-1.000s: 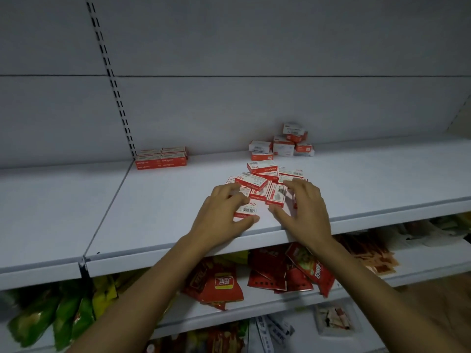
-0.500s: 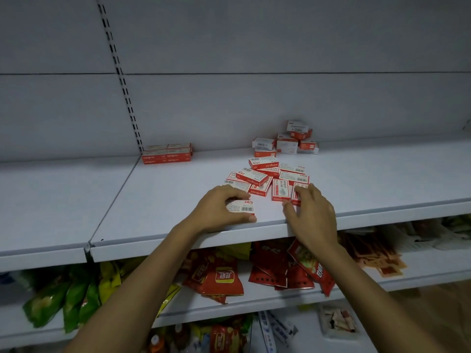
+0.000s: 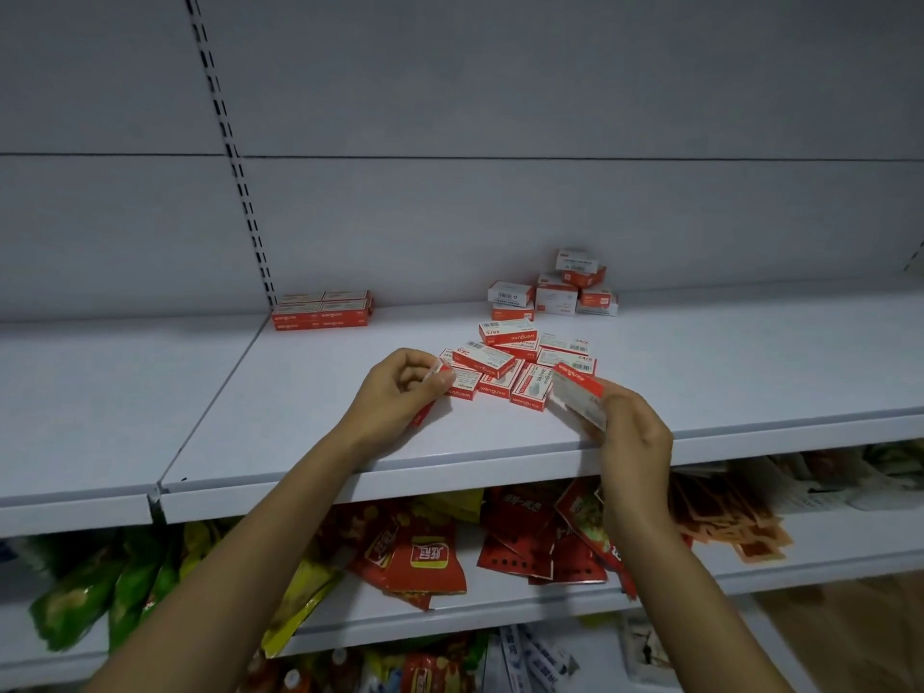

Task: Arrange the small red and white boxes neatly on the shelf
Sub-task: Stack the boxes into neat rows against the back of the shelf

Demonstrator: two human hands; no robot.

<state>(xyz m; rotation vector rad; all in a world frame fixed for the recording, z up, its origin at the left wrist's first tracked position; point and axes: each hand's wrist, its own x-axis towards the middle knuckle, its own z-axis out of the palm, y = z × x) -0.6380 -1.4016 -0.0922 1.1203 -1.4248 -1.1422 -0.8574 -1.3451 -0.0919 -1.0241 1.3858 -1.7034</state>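
Observation:
Several small red and white boxes lie scattered in a loose heap on the white shelf. My left hand grips one box, mostly hidden by the fingers, just left of the heap. My right hand holds another box tilted up off the shelf at the heap's right front. A second jumbled pile of boxes sits against the back wall. A neat block of boxes stands at the back left by the slotted upright.
The slotted upright divides the back panel. A seam joins two shelf boards at the left. Below, the lower shelf holds red snack packets, green bags and orange packets.
Both hands have lifted off the shelf, each now with a box held up; before, they were flat on the heap's front boxes. The view has shifted slightly.

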